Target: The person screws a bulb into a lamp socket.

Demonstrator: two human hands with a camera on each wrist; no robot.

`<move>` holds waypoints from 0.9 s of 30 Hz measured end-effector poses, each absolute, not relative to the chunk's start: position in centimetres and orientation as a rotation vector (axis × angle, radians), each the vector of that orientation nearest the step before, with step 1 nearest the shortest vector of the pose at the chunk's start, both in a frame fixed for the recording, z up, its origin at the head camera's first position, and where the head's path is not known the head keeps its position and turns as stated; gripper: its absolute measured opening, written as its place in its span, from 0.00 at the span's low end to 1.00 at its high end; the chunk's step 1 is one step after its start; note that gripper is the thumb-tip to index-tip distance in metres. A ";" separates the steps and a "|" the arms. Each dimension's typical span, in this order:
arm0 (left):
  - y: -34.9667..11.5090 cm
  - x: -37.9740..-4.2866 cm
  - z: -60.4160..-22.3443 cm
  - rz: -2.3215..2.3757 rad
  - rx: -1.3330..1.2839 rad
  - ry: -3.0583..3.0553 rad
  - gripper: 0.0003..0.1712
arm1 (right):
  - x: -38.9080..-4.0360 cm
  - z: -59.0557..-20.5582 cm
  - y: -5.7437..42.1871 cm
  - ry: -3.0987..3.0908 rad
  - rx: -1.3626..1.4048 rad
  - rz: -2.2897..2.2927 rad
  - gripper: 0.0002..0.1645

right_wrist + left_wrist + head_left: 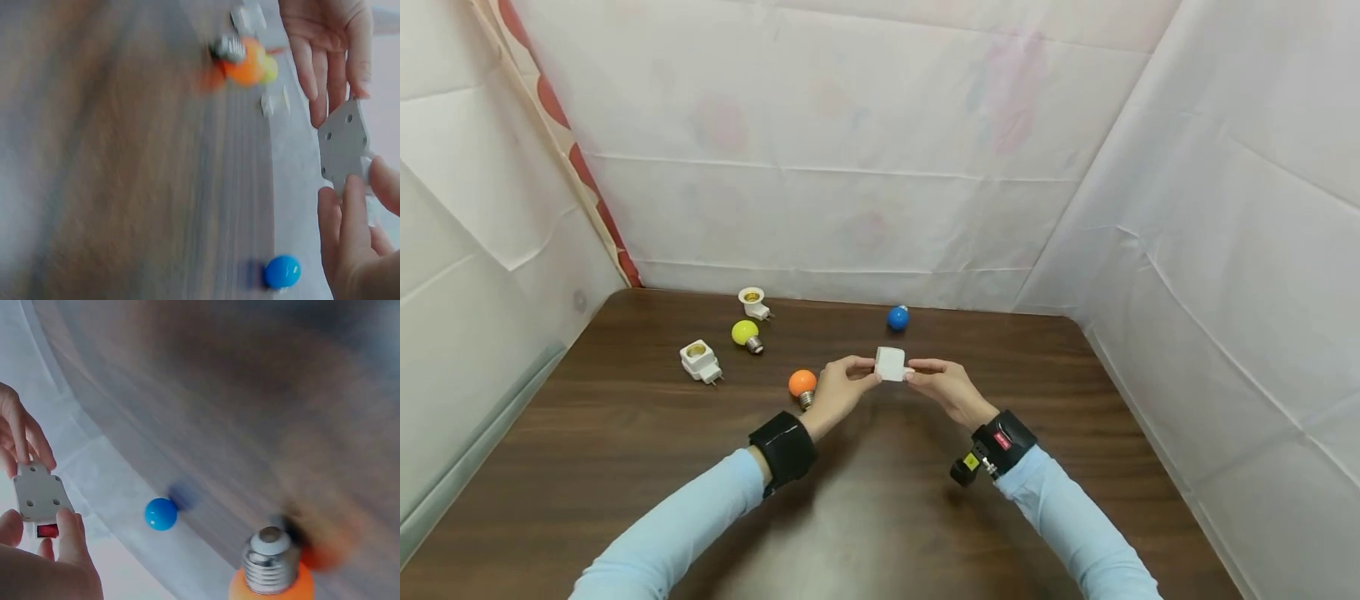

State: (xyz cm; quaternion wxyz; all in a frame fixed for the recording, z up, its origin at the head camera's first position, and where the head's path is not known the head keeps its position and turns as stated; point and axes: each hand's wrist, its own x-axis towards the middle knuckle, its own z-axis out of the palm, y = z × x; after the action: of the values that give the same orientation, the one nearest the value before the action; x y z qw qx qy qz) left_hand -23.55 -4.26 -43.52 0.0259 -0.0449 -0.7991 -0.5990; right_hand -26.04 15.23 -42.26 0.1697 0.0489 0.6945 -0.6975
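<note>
Above the table, both hands hold a white plug-in lamp socket (890, 364) between them. My left hand (842, 390) pinches its left side with thumb and fingers. At the opposite side, my right hand (953, 388) grips a narrower end. The left wrist view shows the socket's back (40, 494), with small screw holes, and a red switch (47, 530) near the left fingers. Beside the left wrist lies an orange bulb (802, 383), its metal screw base pointing toward me. Behind the held socket is a blue bulb (898, 318).
On the left of the brown wooden table (880, 517) lie a yellow bulb (746, 333), a round-topped white plug-in socket (752, 302) and a square-topped one (700, 361). White cloth (850, 167) hangs along the back and both sides.
</note>
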 end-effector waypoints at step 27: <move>-8.7 -19.2 -43.2 -2.015 -0.269 -2.648 0.35 | -19.9 -42.3 12.0 1.918 -0.093 -1.916 0.27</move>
State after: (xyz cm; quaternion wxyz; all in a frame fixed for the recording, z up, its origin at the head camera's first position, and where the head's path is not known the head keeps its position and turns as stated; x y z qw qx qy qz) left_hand -19.23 -8.73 -43.17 -0.0982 -0.0803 -0.7894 -0.6007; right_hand -19.88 11.96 -42.29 0.2129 -0.0334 0.6909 -0.6901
